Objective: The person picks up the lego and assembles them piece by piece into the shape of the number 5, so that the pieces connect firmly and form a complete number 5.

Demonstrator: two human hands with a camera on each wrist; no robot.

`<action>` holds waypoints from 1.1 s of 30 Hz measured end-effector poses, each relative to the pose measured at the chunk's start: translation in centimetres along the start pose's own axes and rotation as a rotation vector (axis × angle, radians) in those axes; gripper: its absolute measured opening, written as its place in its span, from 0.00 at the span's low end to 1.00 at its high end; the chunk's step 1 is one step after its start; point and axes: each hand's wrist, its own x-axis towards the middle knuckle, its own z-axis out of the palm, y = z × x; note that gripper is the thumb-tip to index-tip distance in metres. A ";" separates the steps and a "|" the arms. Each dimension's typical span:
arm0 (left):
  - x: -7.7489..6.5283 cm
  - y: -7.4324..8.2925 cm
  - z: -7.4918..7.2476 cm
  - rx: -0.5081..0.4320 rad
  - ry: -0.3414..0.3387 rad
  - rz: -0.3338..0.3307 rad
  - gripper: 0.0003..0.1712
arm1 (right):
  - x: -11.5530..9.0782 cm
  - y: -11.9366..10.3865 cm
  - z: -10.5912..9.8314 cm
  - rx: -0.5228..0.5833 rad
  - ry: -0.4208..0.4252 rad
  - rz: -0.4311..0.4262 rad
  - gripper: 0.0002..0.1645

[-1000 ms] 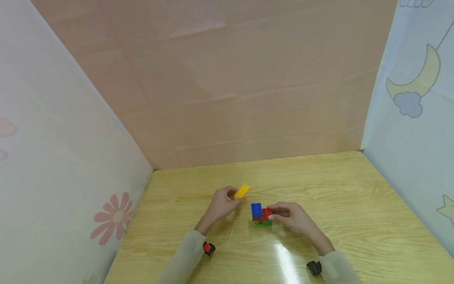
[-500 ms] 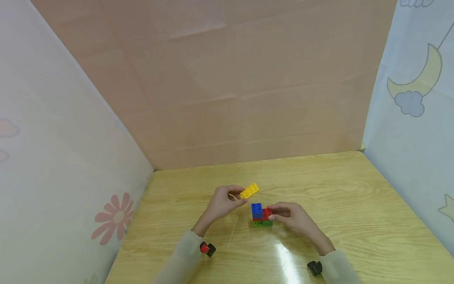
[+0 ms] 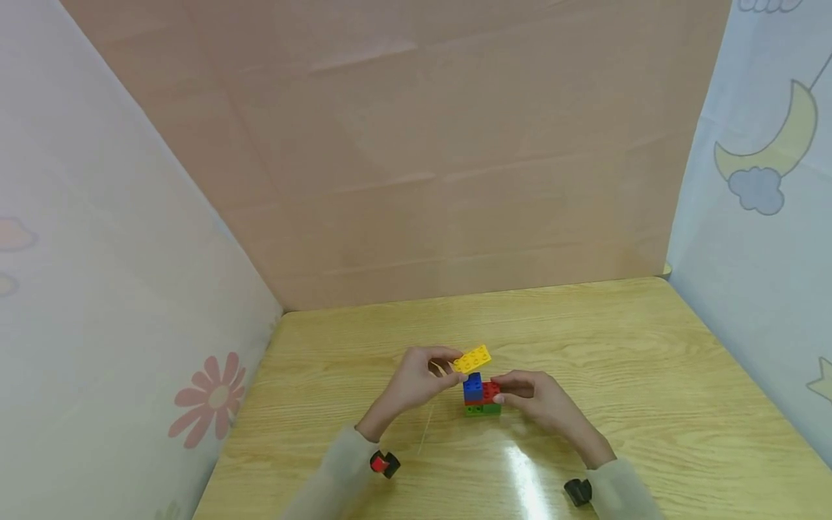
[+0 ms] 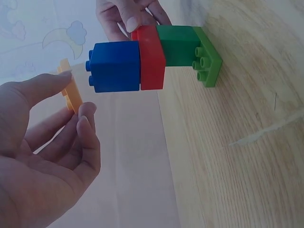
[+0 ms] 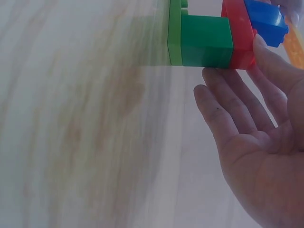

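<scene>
My left hand (image 3: 419, 377) pinches a flat yellow building brick (image 3: 472, 358) between thumb and fingers, its studs facing up. The yellow brick is tilted and sits just above and behind a blue brick (image 4: 115, 66), with a gap between them in the left wrist view. Under the blue brick lies a red brick (image 4: 152, 58), then a dark green block (image 5: 206, 42) on a thin light green plate (image 4: 209, 61) standing on the table. My right hand (image 3: 546, 404) holds the stack by the red brick's right end, thumb and fingers on either side.
The wooden table (image 3: 312, 361) carries the stack near its middle. A brown paper wall (image 3: 455, 144) rises behind its far edge. Printed white sheets (image 3: 130, 289) flank both sides. Small black wrist devices (image 3: 385, 464) sit at the cuffs.
My left hand has moved right with the yellow brick, bringing it from left of the stack to over the blue brick and turning its studs into view. My right hand has stayed on the stack.
</scene>
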 end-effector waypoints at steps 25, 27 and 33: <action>-0.3 1.0 0.6 0.151 -0.107 0.065 0.20 | 0.0 0.2 -0.2 -0.044 0.008 -0.054 0.21; -0.3 1.1 0.7 0.161 -0.108 0.068 0.20 | 0.0 0.2 -0.2 -0.041 0.008 -0.052 0.21; -0.2 1.5 0.7 0.229 -0.125 0.084 0.20 | 0.0 0.3 -0.2 -0.035 0.005 -0.051 0.19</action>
